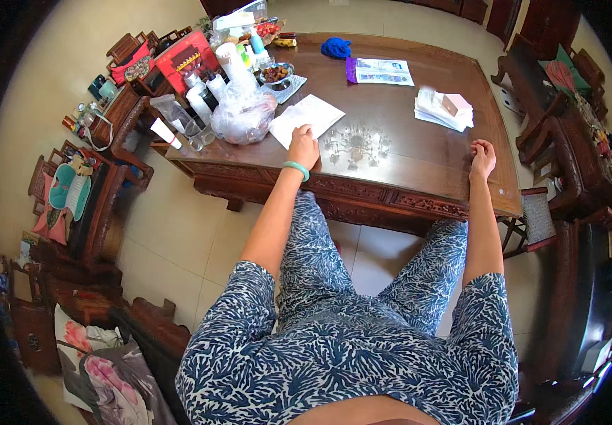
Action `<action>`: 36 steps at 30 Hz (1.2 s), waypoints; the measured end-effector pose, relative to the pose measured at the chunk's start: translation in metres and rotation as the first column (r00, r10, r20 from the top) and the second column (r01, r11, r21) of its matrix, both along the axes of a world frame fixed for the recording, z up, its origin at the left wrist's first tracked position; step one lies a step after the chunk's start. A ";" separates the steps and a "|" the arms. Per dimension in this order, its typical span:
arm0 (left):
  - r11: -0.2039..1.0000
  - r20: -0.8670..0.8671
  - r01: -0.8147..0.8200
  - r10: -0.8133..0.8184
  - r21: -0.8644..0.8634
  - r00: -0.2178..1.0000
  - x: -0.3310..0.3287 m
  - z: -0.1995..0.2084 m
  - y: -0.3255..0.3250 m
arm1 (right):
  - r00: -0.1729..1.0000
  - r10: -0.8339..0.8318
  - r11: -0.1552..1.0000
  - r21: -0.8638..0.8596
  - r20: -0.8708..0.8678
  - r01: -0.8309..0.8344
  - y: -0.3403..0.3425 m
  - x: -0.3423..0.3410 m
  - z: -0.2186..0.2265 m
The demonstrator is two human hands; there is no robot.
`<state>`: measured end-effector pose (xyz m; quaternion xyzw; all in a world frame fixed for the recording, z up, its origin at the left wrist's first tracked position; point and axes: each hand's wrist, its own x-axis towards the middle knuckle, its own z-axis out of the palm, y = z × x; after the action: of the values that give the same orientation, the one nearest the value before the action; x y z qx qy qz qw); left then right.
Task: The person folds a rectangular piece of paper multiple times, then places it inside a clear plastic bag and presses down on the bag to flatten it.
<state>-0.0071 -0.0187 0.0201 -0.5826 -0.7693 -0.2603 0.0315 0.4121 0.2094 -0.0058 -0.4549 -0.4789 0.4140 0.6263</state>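
Observation:
My left hand [304, 147], with a pale green bangle at the wrist, is over the near edge of a stack of white paper sheets [318, 111] on the dark wooden table [419, 163]. Its fingers are curled together at the paper's edge. By the table's right side my right hand [484, 157] is loosely closed, with nothing visible in it. Beyond that hand lies a pile of white papers [439, 113] with a small pinkish card [452, 105] on top.
A filled clear plastic bag [242, 117], bottles and cups crowd the table's left end, beside a bowl of brown food [276, 73]. A white and purple packet [384, 71] and a blue cloth bundle [335, 47] lie toward the back. A stool [535, 221] stands at right.

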 end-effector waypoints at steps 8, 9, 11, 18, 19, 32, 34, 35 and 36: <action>0.944 -0.153 0.264 -0.236 0.199 0.960 0.061 0.017 -0.035 | 1.000 -0.005 1.000 -0.002 0.000 0.005 -0.005 -0.006 0.005; 0.925 -0.166 0.288 -0.252 0.247 0.953 0.069 0.015 -0.037 | 1.000 -0.018 0.999 -0.035 0.006 0.018 -0.007 -0.008 0.008; 0.921 -0.095 0.295 -0.280 0.254 0.955 0.079 0.005 -0.045 | 0.999 -0.023 1.000 -0.019 0.041 0.024 -0.007 -0.008 0.009; 0.867 -0.075 0.149 -0.128 0.476 0.989 0.094 0.032 -0.058 | 0.989 -0.052 0.999 0.002 0.135 0.052 -0.006 0.003 0.007; 0.858 -0.017 0.035 -0.031 0.512 0.999 0.089 0.033 -0.056 | 0.982 -0.053 0.999 0.014 0.180 0.051 -0.008 -0.001 0.010; 0.985 -0.154 0.055 -0.030 0.163 0.988 0.027 0.002 -0.049 | 0.463 -0.089 0.927 0.243 0.882 -0.285 -0.189 -0.185 0.027; 0.997 -0.212 0.032 -0.018 0.064 0.977 0.021 0.003 -0.044 | 0.442 -0.205 0.937 0.305 0.874 -0.169 -0.191 -0.208 0.027; 0.997 -0.185 0.022 -0.035 -0.073 0.982 0.019 0.006 -0.042 | 0.447 -0.158 0.950 0.259 0.881 -0.174 -0.190 -0.215 0.029; 0.996 -0.182 0.008 -0.024 -0.088 0.983 0.019 0.005 -0.040 | 0.452 -0.112 0.961 0.212 0.885 -0.179 -0.190 -0.220 0.032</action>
<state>0.0118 -0.0586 0.0252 -0.6111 -0.7690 -0.1720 0.0746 0.1924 0.0198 0.0266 -0.5026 -0.7968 0.0560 0.3308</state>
